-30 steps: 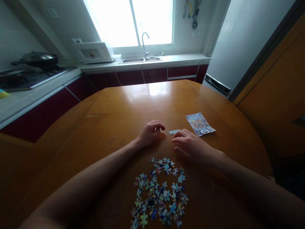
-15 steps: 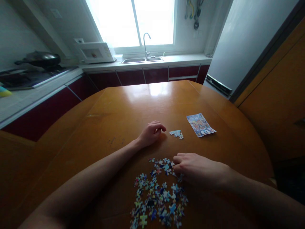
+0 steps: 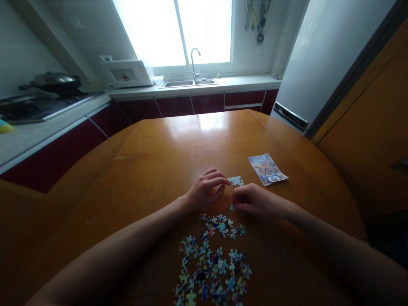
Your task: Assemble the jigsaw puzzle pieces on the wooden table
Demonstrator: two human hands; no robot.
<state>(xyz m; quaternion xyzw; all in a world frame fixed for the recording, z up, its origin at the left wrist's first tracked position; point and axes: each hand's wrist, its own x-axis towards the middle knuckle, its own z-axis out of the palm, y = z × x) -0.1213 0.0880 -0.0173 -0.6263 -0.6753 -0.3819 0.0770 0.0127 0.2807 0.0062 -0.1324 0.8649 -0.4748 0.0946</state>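
Note:
A small joined section of light blue puzzle lies on the wooden table. At its left edge my left hand rests with fingers apart and fingertips touching or almost touching it. My right hand is just below the section, fingers closed in a pinch, with a small light puzzle piece at its fingertips. Loose puzzle pieces in many colours are heaped nearer to me, below both hands. A printed picture sheet lies to the right of the joined section.
The round-edged wooden table fills the middle. Behind it are a counter with a sink, a faucet and a white microwave. A covered pan stands on the stove at left; a fridge stands at right.
My right hand has moved up from the loose pieces to the joined section, with a piece at its fingertips. My left hand has shifted slightly right and down, its fingers reaching the section.

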